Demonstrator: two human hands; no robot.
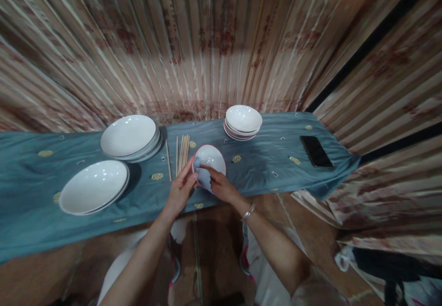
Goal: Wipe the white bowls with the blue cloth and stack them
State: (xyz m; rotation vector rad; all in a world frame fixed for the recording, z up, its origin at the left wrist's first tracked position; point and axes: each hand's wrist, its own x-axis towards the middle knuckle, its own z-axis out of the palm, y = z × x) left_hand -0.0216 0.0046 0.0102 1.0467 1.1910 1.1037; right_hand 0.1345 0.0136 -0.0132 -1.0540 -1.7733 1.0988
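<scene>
A white bowl with a red rim (214, 155) is held tilted over the front part of the table. My left hand (182, 182) grips its left side, thumb toward the front and fingers partly hidden behind it. My right hand (221, 184) is closed on a light blue-grey cloth (204, 177) pressed to the bowl's near side, its index finger pointing left across the cloth. Just left of the bowl lie several wooden chopsticks (184, 151), roughly side by side, with one chopstick (168, 161) apart from them.
A stack of white bowls (243, 118) stands behind the held bowl. At the left are a taller stack of white plates (128, 135) and a lower stack of deep plates (93, 187). A black phone (316, 151) lies right on the blue-green tablecloth (262, 172). Pleated curtains (214, 43) hang behind.
</scene>
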